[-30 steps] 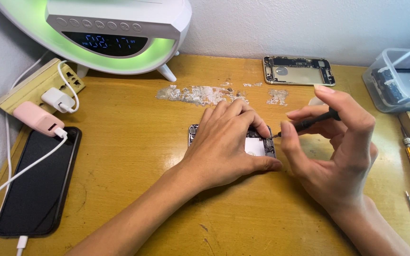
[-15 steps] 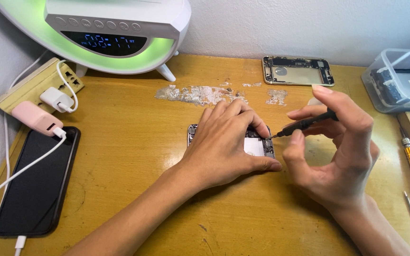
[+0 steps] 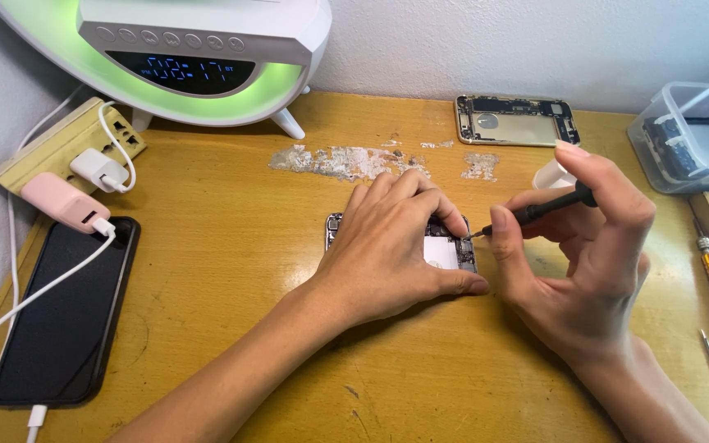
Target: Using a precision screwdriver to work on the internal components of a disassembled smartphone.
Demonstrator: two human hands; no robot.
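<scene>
head view: our left hand point(image 3: 387, 250) pins the opened phone point(image 3: 446, 246); right hand point(image 3: 592, 246) grips a screwdriver point(image 3: 535, 212), its tip on one screw, disassembly midway.

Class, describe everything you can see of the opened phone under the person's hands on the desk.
The opened phone lies flat on the wooden desk, mostly covered by the left hand, which presses down on it. Only its ends show: a dark metal-edged frame with small internal parts, and a pale rectangular component at the right end. Its screen is off, leaving the inside exposed. The thin tip of a black screwdriver, held in the right hand, meets its right edge.
</scene>
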